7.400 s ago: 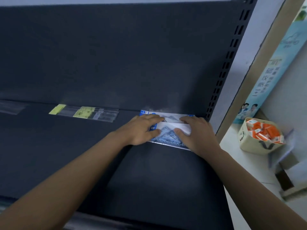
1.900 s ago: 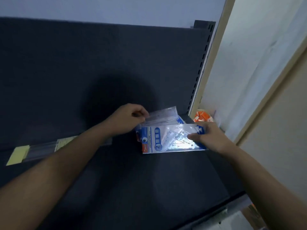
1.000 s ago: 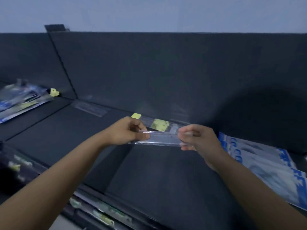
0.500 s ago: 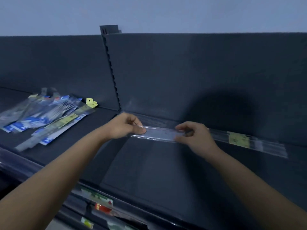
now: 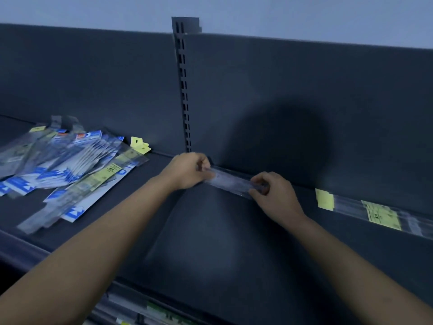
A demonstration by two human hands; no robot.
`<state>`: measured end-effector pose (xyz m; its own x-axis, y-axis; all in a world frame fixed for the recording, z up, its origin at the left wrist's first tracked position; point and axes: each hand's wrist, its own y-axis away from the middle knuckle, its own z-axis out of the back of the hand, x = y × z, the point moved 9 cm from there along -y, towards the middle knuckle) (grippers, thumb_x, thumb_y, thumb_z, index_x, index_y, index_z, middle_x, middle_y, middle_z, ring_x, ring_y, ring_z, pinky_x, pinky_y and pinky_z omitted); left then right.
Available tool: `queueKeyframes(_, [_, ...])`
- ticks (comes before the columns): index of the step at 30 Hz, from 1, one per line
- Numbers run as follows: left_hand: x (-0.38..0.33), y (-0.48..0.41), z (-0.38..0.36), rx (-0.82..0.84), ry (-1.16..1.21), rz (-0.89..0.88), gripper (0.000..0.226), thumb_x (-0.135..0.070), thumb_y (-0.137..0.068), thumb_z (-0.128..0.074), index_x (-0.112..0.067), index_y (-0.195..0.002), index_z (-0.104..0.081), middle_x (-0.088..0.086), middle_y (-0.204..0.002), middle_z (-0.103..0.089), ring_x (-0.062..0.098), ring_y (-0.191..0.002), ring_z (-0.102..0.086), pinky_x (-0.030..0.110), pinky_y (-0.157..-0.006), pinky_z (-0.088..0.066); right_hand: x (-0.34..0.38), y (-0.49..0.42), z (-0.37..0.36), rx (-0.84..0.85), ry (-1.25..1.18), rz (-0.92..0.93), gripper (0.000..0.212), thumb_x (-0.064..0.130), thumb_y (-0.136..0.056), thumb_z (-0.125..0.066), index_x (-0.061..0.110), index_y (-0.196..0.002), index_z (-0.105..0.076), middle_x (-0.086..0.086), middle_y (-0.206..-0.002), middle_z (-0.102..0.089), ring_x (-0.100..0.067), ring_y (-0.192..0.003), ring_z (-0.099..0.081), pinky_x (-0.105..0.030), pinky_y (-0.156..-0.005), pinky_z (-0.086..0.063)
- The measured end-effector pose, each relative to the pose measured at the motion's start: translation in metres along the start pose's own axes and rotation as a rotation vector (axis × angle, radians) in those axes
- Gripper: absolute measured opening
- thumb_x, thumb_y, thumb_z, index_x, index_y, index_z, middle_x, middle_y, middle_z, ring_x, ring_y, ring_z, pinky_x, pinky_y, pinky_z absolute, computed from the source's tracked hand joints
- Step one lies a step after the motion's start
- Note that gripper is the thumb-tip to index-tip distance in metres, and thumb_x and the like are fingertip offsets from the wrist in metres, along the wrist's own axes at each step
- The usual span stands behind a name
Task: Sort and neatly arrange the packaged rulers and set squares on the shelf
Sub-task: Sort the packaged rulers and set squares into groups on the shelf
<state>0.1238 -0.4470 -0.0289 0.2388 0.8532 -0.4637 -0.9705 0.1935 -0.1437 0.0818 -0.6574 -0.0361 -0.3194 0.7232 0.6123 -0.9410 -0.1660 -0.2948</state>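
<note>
Against shelf (image 5: 210,231) back, both hands pinch clear ruler (image 5: 230,181) ends, long axis left-right.

We are holding a clear packaged ruler (image 5: 230,182) level at the back of the shelf (image 5: 210,242). Blue-labelled packs (image 5: 63,165) are lying heaped leftward.

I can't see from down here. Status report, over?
Left hand, right hand pinch clear ruler by back panel. Messy pile left. Nothing blocking.

Ahead I see a slotted upright (image 5: 183,90) dividing the dark back panel (image 5: 304,90); pale wall (image 5: 281,12) above, label strip (image 5: 161,311) at bottom edge.
</note>
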Motion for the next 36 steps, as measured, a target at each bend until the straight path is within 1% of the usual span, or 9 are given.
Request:
queueKeyframes(4, [-0.005,-0.006,-0.009,0.041,-0.225,-0.045,0.037,-0.050,-0.087,-0.061,-0.023,-0.113,-0.061,-0.005,-0.115,-0.059,0.017,-0.112,-0.051,0.033,-0.090,-0.028,-0.004,-0.004,-0.008,0.022,0.119,0.002,0.017,0.019,-0.085,-0.063,0.015,-0.102,-0.065,0.005,-0.097,-0.055,-0.012,-0.093,-0.050,-0.021,-0.074,-0.038])
queueKeyframes(7, [-0.008,-0.003,-0.023,0.091,-0.415,-0.111,0.048,-0.055,-0.095,-0.042,-0.027,-0.131,-0.054,-0.007,-0.133,-0.053,0.017,-0.123,-0.045,0.034,-0.100,-0.025,-0.008,0.003,-0.010,-0.016,0.159,-0.001,0.018,0.020,-0.090,-0.059,0.013,-0.105,-0.066,-0.001,-0.104,-0.060,-0.018,-0.099,-0.049,-0.030,-0.086,-0.043])
queueKeyframes(10, [-0.009,0.003,-0.027,0.066,-0.399,-0.107,0.048,-0.054,-0.098,-0.034,-0.028,-0.134,-0.054,-0.006,-0.133,-0.056,0.015,-0.122,-0.049,0.033,-0.104,-0.023,-0.006,0.012,-0.011,-0.063,0.178,0.030,0.020,0.018,-0.093,-0.055,0.012,-0.107,-0.067,-0.004,-0.104,-0.062,-0.020,-0.098,-0.050,-0.036,-0.088,-0.043])
queueKeyframes(14, [-0.012,0.006,-0.027,0.070,-0.437,-0.071,0.049,-0.054,-0.099,-0.030,-0.029,-0.131,-0.057,-0.007,-0.132,-0.058,0.014,-0.123,-0.049,0.034,-0.109,-0.013,-0.007,0.011,-0.014,-0.011,0.223,0.028,0.024,0.020,-0.096,-0.048,0.014,-0.111,-0.065,-0.002,-0.109,-0.059,-0.019,-0.102,-0.049,-0.035,-0.092,-0.040])
queueKeyframes(19, [-0.014,0.026,-0.016,0.055,-0.439,0.023,0.080,-0.072,-0.086,-0.006,-0.028,-0.138,-0.049,-0.008,-0.141,-0.051,0.016,-0.132,-0.040,0.039,-0.112,-0.017,-0.006,0.003,-0.010,0.029,0.267,0.019,0.031,0.027,-0.099,-0.038,0.013,-0.106,-0.065,-0.004,-0.113,-0.061,-0.021,-0.102,-0.050,-0.034,-0.090,-0.038])
queueKeyframes(21, [-0.011,0.040,-0.006,0.029,-0.459,0.050,0.088,-0.075,-0.080,0.000,-0.028,-0.133,-0.052,-0.006,-0.137,-0.054,0.018,-0.128,-0.044,0.039,-0.110,-0.021,0.004,-0.002,-0.007,0.006,0.321,0.044,0.034,0.033,-0.099,-0.037,0.014,-0.112,-0.062,-0.004,-0.119,-0.060,-0.023,-0.105,-0.051,-0.033,-0.089,-0.035])
queueKeyframes(25, [0.013,0.073,0.029,-0.022,-0.511,0.167,0.086,-0.077,-0.080,-0.003,-0.028,-0.128,-0.056,0.000,-0.127,-0.060,0.023,-0.122,-0.048,0.039,-0.106,-0.027,0.052,-0.010,-0.016,0.008,0.277,0.167,0.039,0.036,-0.097,-0.044,0.014,-0.127,-0.052,-0.006,-0.127,-0.055,-0.025,-0.113,-0.049,-0.037,-0.095,-0.037])
queueKeyframes(30, [0.055,0.114,0.089,-0.088,-0.562,0.314,0.073,-0.072,-0.088,-0.018,-0.026,-0.133,-0.053,0.004,-0.136,-0.055,0.025,-0.127,-0.046,0.040,-0.103,-0.027,0.136,-0.015,-0.043,0.039,0.100,0.308,0.037,0.033,-0.094,-0.053,0.011,-0.123,-0.057,-0.005,-0.120,-0.059,-0.023,-0.109,-0.054,-0.036,-0.091,-0.046])
queueKeyframes(36, [0.131,0.170,0.149,-0.094,-0.610,0.412,0.077,-0.075,-0.087,-0.020,-0.021,-0.130,-0.055,0.004,-0.133,-0.056,0.025,-0.124,-0.047,0.040,-0.101,-0.028,0.216,-0.016,-0.096,0.067,0.049,0.339,0.030,0.032,-0.091,-0.056,0.014,-0.115,-0.061,0.000,-0.112,-0.058,-0.020,-0.104,-0.055,-0.036,-0.085,-0.047])
